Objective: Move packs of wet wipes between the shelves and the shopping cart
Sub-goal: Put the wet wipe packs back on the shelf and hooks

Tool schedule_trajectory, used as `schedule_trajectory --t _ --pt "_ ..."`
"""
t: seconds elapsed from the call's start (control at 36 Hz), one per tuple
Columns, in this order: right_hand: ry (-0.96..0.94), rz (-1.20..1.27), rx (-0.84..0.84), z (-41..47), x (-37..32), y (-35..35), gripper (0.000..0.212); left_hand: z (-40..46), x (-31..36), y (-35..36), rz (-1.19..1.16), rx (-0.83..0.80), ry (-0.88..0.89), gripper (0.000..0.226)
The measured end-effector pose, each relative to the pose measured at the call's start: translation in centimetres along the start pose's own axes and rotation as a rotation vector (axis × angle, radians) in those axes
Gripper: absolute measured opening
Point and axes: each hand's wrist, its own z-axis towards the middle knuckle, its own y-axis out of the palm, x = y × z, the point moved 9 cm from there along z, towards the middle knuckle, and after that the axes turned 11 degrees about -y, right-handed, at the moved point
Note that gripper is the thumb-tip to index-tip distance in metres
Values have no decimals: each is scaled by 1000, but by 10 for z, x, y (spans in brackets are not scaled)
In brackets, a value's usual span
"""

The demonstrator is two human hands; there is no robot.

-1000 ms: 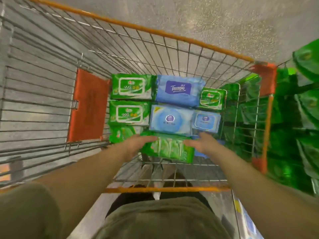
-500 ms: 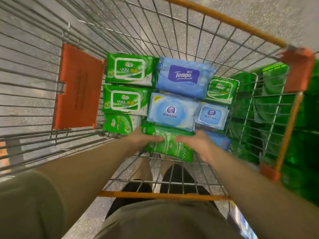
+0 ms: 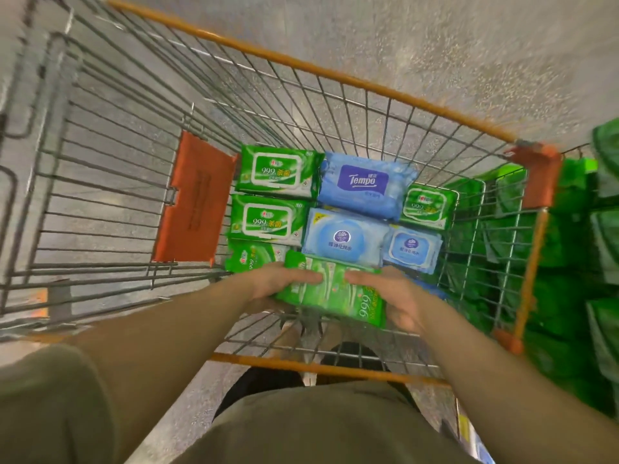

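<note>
Both my hands hold a green multipack of wet wipes (image 3: 338, 294) inside the wire shopping cart (image 3: 301, 72), near its rear end. My left hand (image 3: 279, 284) grips the pack's left end, thumb on top. My right hand (image 3: 390, 298) grips its right end. Beyond it, packs lie flat on the cart floor: two green 999 packs (image 3: 273, 195), a blue Tempo pack (image 3: 363, 184), a pale blue round-lid pack (image 3: 345, 237), a small blue pack (image 3: 412, 247) and a small green pack (image 3: 428, 205). Another green pack (image 3: 249, 257) lies partly under my left hand.
An orange plastic flap (image 3: 194, 199) hangs on the cart's left wall. Shelves with green packs (image 3: 586, 262) stand close to the cart's right side. Speckled grey floor lies ahead and to the left. The orange handle bar (image 3: 301, 365) is near my body.
My hands have moved closer together on the green multipack, and it now sits a little higher and nearer to me. The view has shifted closer to the cart.
</note>
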Motion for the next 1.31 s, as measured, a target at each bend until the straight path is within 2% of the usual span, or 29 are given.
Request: schedule_trajectory --t 0.03,0.06,0.11,0.14,0.19,0.25,0.33,0.44,0.5,0.64,0.72,0.86,0.94,1.0,1.03,1.08,1.19,1.25,1.31 --pt "-16 -17 4 -5 -8 1 80 -11 3 1 -63 0 8 131" --pt "-32 -23 8 -12 -17 2 74 -27 8 5 -104 -9 16 122" --pt "-53 6 19 -29 -35 3 40 -57 18 14 -149 -55 62 91" --pt "-56 45 25 -36 -40 2 34 -71 24 17 -164 -80 98 73" --pt "-68 129 35 -52 -52 3 35 -89 29 17 -249 -122 150 52" --pt "-96 183 63 -65 -61 0 30 -108 35 15 -386 -167 202 49" --pt "-129 283 134 -88 -75 2 33 -134 43 18 -599 -251 281 61" --pt "-273 514 185 -112 -97 12 51 -168 59 32 -781 -358 405 81" --pt "-344 601 209 -126 -108 19 57 -187 69 42 -806 -389 465 77" --pt "-511 643 301 -166 -130 41 57 -236 93 69 -597 -354 640 65" --pt "-621 690 359 -194 -141 53 56 -264 103 80 -528 -351 743 67" --pt "-729 741 418 -241 -143 58 51 -293 111 97 -378 -369 772 53" --pt "-749 714 446 -271 -130 50 55 -309 111 110 -246 -356 805 77" --pt "-781 715 446 -294 -119 45 58 -324 108 124 -142 -376 831 79" --pt "-800 725 448 -307 -115 43 51 -335 104 134 -83 -402 840 74" --pt "-847 740 447 -335 -110 40 35 -353 92 157 23 -464 826 63" --pt "-932 727 563 -383 -94 29 45 -381 57 203 184 -603 737 55" --pt "-927 760 606 -397 -80 24 55 -390 38 226 270 -654 691 55" --pt "-930 805 679 -415 -61 18 56 -394 22 245 332 -665 673 63"
